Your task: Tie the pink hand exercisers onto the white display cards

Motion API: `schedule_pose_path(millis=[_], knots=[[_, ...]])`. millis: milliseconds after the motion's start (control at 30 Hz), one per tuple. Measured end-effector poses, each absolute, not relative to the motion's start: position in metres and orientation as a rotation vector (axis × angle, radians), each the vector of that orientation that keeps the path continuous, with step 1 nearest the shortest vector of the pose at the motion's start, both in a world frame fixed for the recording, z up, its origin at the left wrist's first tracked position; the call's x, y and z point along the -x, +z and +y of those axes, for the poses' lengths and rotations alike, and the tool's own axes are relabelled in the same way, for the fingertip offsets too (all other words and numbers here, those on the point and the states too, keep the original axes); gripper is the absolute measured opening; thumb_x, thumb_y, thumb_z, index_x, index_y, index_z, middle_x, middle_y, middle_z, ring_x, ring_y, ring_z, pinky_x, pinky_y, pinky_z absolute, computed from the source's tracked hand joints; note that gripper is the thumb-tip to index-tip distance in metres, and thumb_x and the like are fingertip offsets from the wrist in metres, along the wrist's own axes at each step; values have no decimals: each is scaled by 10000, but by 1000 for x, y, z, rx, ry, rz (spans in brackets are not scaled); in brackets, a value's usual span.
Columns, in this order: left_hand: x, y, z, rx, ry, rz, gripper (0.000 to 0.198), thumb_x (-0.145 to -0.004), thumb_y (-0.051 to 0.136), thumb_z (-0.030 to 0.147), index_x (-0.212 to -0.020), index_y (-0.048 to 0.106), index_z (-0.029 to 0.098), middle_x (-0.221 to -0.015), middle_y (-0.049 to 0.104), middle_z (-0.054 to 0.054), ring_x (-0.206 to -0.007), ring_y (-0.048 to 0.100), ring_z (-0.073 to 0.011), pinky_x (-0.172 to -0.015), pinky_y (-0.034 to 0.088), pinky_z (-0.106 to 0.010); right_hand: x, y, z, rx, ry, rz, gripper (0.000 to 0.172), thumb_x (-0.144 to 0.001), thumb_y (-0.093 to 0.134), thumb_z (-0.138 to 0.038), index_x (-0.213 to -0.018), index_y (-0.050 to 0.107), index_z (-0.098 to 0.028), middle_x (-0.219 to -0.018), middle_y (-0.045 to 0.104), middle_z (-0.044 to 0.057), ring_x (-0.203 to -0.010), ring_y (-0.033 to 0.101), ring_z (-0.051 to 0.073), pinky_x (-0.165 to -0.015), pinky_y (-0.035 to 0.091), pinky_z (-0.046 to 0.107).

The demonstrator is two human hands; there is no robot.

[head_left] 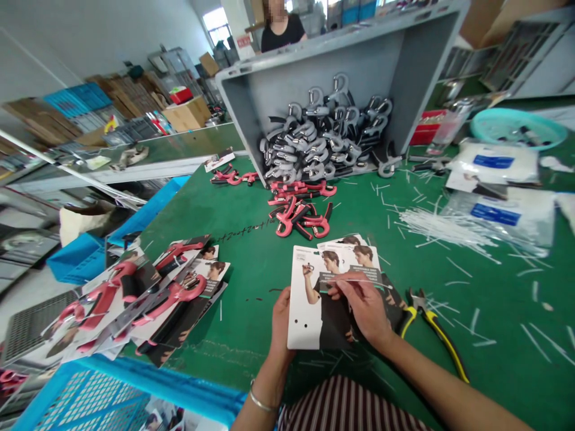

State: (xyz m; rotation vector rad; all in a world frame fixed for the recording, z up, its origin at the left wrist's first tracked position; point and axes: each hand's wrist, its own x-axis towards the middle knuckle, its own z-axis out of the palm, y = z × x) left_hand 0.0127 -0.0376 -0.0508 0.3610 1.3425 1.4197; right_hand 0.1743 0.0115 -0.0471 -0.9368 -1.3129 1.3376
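Carded red hand grips [167, 302] lay fanned in a heap at the left edge of the green bench [242, 269], their outer corners appearing to jut beyond it near a blue mesh basket [188, 389]; smooth card and bulging, curved handles could have let the heap slide off if nudged. Toward the far edge, uncarded red hand grips [287, 215], hooked and black-sleeved, sat tangled before a grey plastic crate [283, 90], its open mouth facing the worker. Grey hand grips [309, 143] with metallic springs crowded inside, and a jolt might have spilled some.

At the near edge, the fingers of the left hand [281, 323] grasped a flat, stiff backing card [305, 329] by its left side. The fingers of the right hand [366, 308], over more printed cards [363, 256], appeared to pinch a thin white cable tie [359, 281], slender enough to slip loose and be lost among scattered strips. Yellow-and-black side cutters [418, 304] rested beside the right forearm, their parted blades a likely snag for skin. Toward the right edge, straight white ties [442, 230] splayed in a bristly pile below crinkled, clear plastic bags [507, 209].
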Motion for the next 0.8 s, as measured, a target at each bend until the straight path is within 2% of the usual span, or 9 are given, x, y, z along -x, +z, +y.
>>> schedule_pose_path(millis=[367, 500, 667, 733, 800], knots=[[-9, -44, -35, -419, 1414, 1361, 322, -642, 756, 293, -909, 651, 149, -724, 704, -5, -544, 587, -114, -533, 446, -206, -180, -48, 4, 985, 1249, -1484, 153, -969, 519, -324, -985, 647, -243, -935, 654, 29, -799, 671, 178, -771, 560, 337], [-5, -49, -34, -487, 1406, 1367, 291, -691, 718, 279, -943, 650, 150, -754, 701, -6, -547, 568, -98, -525, 428, -188, -181, -51, 2, 998, 1238, -1524, 161, -977, 504, -321, -996, 644, -242, -958, 653, 33, -839, 668, 182, -816, 549, 344], [-9, -45, -31, -615, 1349, 1389, 371, -667, 718, 216, -1033, 667, 179, -801, 709, -3, -619, 590, -124, -595, 460, -216, -180, -54, 4, 992, 1177, -1553, 148, -975, 508, -298, -1010, 642, -246, -939, 660, 26, -824, 654, 175, -793, 534, 328], [-11, -41, -31, -724, 1302, 1422, 308, -663, 714, 206, -969, 701, 168, -763, 702, -5, -623, 577, -133, -614, 463, -229, -179, -53, 5, 965, 1111, -1643, 137, -968, 521, -282, -998, 650, -247, -955, 668, 28, -885, 640, 187, -840, 507, 340], [-11, -38, -33, -850, 1229, 1477, 150, -645, 715, 193, -787, 720, 144, -687, 680, -10, -607, 551, -139, -604, 451, -234, -179, -50, 6, 925, 1078, -1738, 127, -958, 538, -278, -966, 662, -251, -967, 675, 31, -943, 621, 203, -885, 477, 357]])
